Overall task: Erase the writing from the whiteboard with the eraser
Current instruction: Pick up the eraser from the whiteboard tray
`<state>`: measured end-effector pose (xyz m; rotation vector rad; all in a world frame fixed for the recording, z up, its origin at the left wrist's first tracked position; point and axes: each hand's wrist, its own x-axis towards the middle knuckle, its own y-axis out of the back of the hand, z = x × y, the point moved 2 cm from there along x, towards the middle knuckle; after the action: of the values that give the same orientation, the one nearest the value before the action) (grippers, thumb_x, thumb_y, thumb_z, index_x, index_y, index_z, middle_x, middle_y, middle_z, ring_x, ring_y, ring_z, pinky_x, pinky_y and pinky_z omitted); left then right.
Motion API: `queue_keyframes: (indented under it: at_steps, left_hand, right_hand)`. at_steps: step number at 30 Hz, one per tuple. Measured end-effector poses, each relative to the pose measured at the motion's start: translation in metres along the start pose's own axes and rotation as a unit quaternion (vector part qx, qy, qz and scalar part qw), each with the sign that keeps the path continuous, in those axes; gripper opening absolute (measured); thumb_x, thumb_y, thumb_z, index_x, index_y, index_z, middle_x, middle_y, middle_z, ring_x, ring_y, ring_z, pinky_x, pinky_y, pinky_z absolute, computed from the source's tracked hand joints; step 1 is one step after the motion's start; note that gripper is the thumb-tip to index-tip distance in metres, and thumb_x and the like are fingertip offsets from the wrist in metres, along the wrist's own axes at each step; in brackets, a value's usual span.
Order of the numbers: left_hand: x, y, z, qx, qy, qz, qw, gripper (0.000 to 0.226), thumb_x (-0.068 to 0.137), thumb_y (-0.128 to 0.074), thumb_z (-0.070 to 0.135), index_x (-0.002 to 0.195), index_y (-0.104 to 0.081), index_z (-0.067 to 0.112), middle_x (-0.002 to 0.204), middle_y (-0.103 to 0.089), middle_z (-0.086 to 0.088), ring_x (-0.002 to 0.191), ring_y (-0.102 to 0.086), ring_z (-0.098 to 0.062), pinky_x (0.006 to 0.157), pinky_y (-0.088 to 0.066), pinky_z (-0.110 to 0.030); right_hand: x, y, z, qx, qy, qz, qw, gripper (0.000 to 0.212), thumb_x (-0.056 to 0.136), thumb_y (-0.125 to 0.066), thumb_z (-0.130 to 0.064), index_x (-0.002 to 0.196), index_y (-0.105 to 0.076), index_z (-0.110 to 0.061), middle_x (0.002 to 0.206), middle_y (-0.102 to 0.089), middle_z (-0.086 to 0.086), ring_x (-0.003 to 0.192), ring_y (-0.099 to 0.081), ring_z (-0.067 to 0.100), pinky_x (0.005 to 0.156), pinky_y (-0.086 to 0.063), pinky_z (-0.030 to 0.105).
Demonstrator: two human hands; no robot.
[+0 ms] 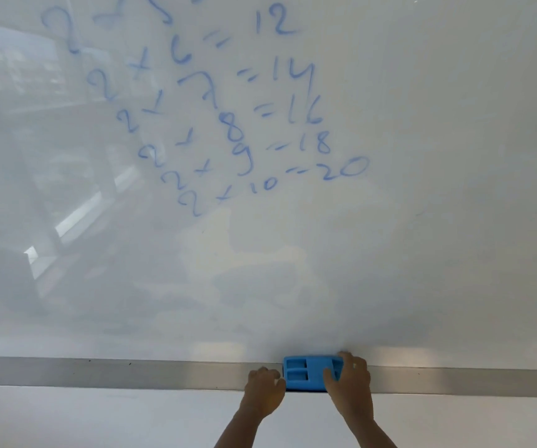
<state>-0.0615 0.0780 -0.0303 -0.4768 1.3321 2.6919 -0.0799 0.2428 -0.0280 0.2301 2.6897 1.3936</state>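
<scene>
Head, hands (264,388) (352,384) at eraser (313,372) (tray (131,372) edge); writing (233,130) above

The fingers (346,358) of the right hand (352,386) wrap over the right end of the blue eraser (306,371), so we cannot see that end or the recess under them. The left hand (265,392) curls just beside the eraser's other end; we cannot tell whether it touches. Both forearms (238,428) are cut off by the bottom edge. Far above the fingers, the blue writing (280,124) is blurred, and its top row runs past the upper edge. The whiteboard (422,221) is cut off above and at both sides. Up and left of the fingers, pale reflections (66,221) are too smeared to make out.
</scene>
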Motion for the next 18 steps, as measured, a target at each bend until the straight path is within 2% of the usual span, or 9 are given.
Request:
queue_keyframes:
  at_steps: [2,4,6,7,9,11,12,15,18]
  left_hand:
    - [0.002,-0.003,0.007,-0.045,0.029,-0.046,0.997,0.031,0.097,-0.033,0.024,0.090,-0.057,0.008,0.097,-0.059,-0.007,0.107,-0.049,-0.024,0.088,-0.035,-0.027]
    - [0.002,-0.006,0.014,-0.122,0.047,-0.067,0.989,0.031,0.097,-0.037,0.027,0.067,-0.042,0.017,0.072,-0.045,0.005,0.086,-0.045,-0.016,0.073,-0.033,-0.023]
    - [0.003,-0.008,0.017,-0.197,0.059,-0.074,0.976,0.031,0.097,-0.040,0.025,0.066,-0.036,0.021,0.069,-0.037,0.007,0.071,-0.040,-0.008,0.060,-0.032,-0.017]
    - [0.003,-0.008,0.016,-0.230,0.061,-0.077,0.968,0.028,0.097,-0.040,0.025,0.070,-0.038,0.021,0.072,-0.038,0.006,0.070,-0.039,-0.007,0.058,-0.032,-0.015]
    - [0.004,-0.008,0.013,-0.290,0.069,-0.079,0.951,0.011,0.097,-0.042,0.025,0.089,-0.046,0.017,0.089,-0.045,0.002,0.082,-0.041,-0.009,0.068,-0.035,-0.016]
    - [0.005,-0.008,0.011,-0.324,0.070,-0.081,0.940,0.027,0.097,-0.044,0.025,0.121,-0.040,0.013,0.119,-0.045,-0.006,0.099,-0.042,-0.013,0.084,-0.038,-0.021]
    - [0.006,-0.009,0.011,-0.324,0.072,-0.079,0.940,0.036,0.097,-0.044,0.024,0.129,-0.033,0.012,0.128,-0.041,-0.009,0.104,-0.041,-0.015,0.089,-0.038,-0.023]
    - [0.008,-0.007,0.013,-0.338,0.088,-0.040,0.936,0.041,0.096,-0.045,0.018,0.133,-0.030,0.006,0.126,-0.042,-0.011,0.104,-0.045,-0.017,0.089,-0.042,-0.023]
    - [0.011,-0.001,0.009,-0.396,0.113,0.001,0.911,0.035,0.096,-0.044,0.011,0.128,-0.037,-0.003,0.128,-0.046,-0.019,0.111,-0.051,-0.025,0.089,-0.049,-0.028]
  right_hand:
    - [0.003,-0.003,0.001,0.054,-0.069,-0.006,0.996,0.043,0.091,-0.057,-0.023,0.128,-0.044,-0.007,0.124,-0.050,0.019,0.115,-0.047,0.032,0.094,-0.043,0.035]
    - [0.007,-0.004,0.002,0.054,-0.084,-0.017,0.995,0.041,0.090,-0.059,-0.019,0.126,-0.045,-0.005,0.118,-0.055,0.020,0.110,-0.051,0.033,0.092,-0.044,0.034]
    - [0.010,-0.003,0.004,0.055,-0.084,-0.014,0.995,0.040,0.087,-0.062,-0.015,0.123,-0.049,-0.004,0.111,-0.060,0.020,0.105,-0.055,0.033,0.090,-0.044,0.035]
    - [0.012,-0.002,0.005,0.057,-0.083,-0.010,0.995,0.040,0.086,-0.064,-0.014,0.122,-0.051,-0.004,0.107,-0.062,0.020,0.103,-0.056,0.032,0.090,-0.045,0.035]
    - [0.014,-0.001,0.006,0.054,-0.080,-0.009,0.995,0.039,0.085,-0.066,-0.014,0.120,-0.053,-0.006,0.102,-0.064,0.018,0.100,-0.057,0.031,0.089,-0.045,0.034]
    - [0.014,-0.001,0.005,0.056,-0.070,-0.008,0.996,0.036,0.084,-0.066,-0.015,0.118,-0.056,-0.007,0.101,-0.066,0.017,0.099,-0.057,0.030,0.087,-0.044,0.033]
    - [0.014,-0.002,0.005,0.056,-0.062,-0.006,0.996,0.034,0.085,-0.066,-0.015,0.117,-0.057,-0.008,0.101,-0.066,0.016,0.099,-0.057,0.030,0.087,-0.044,0.032]
    - [0.012,-0.003,0.003,0.059,-0.039,0.006,0.997,0.027,0.087,-0.063,-0.016,0.113,-0.062,-0.009,0.104,-0.068,0.014,0.100,-0.058,0.028,0.088,-0.042,0.030]
    - [0.010,-0.007,0.001,0.093,-0.019,-0.002,0.995,0.024,0.091,-0.059,-0.014,0.112,-0.062,-0.006,0.110,-0.066,0.013,0.102,-0.057,0.028,0.091,-0.043,0.030]
